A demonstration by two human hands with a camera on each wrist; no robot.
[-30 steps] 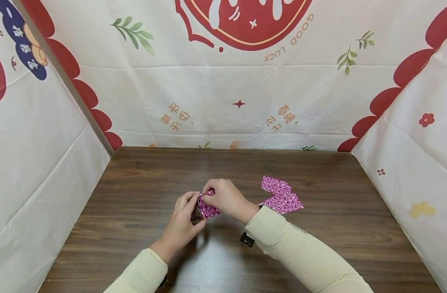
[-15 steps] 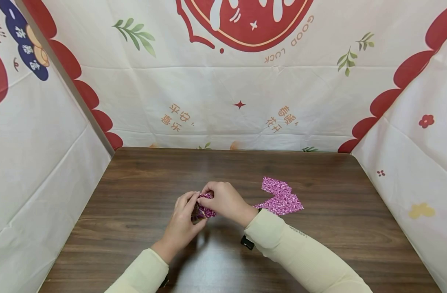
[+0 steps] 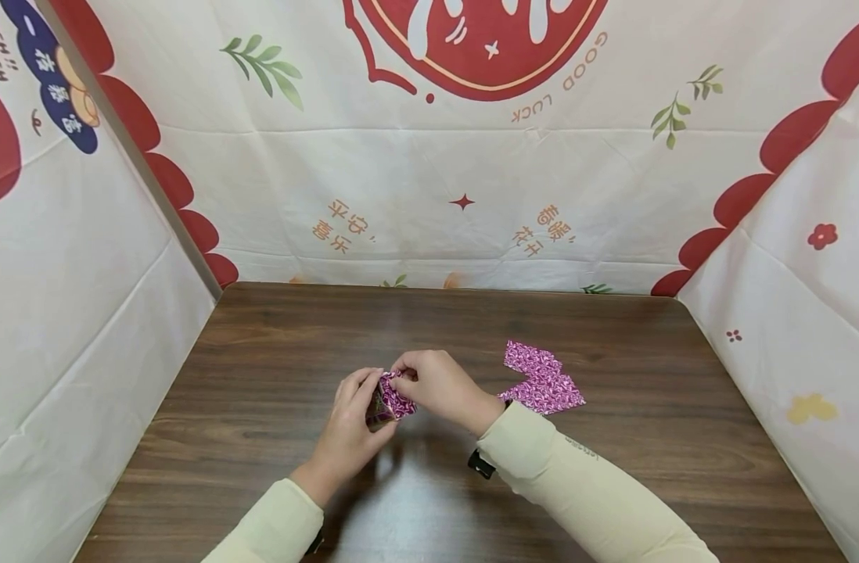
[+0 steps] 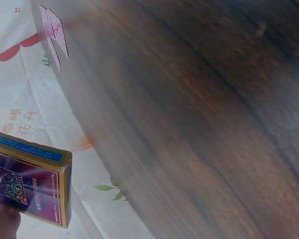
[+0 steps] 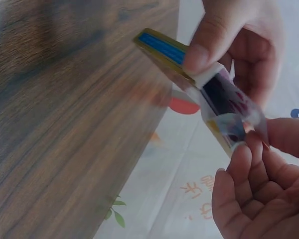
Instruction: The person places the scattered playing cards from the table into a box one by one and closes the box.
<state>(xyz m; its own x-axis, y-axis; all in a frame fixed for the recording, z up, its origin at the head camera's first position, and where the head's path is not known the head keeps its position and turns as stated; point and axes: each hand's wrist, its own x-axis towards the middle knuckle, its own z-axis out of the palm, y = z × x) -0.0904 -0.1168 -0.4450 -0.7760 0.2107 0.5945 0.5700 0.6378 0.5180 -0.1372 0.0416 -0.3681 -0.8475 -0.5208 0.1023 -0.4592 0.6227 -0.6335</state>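
Gold-edged box: held up over the wooden table, left of centre, between both hands; purple on the broad face, blue along a narrow side, open at the end nearest the right hand.
Left hand: clamped on the box, with thumb against one edge and fingers round the opposite side.
Right hand: pinching, thumb to forefinger, a magenta-patterned piece at the open end; cannot tell whether flap or card.
Pink-patterned cards: lying flat on the table to the right, partly hidden behind the right forearm.
Sleeves: cream, with a black strap beneath the right cuff.
Cloth backdrop: white, red-scalloped, printed with green leaves and orange characters.
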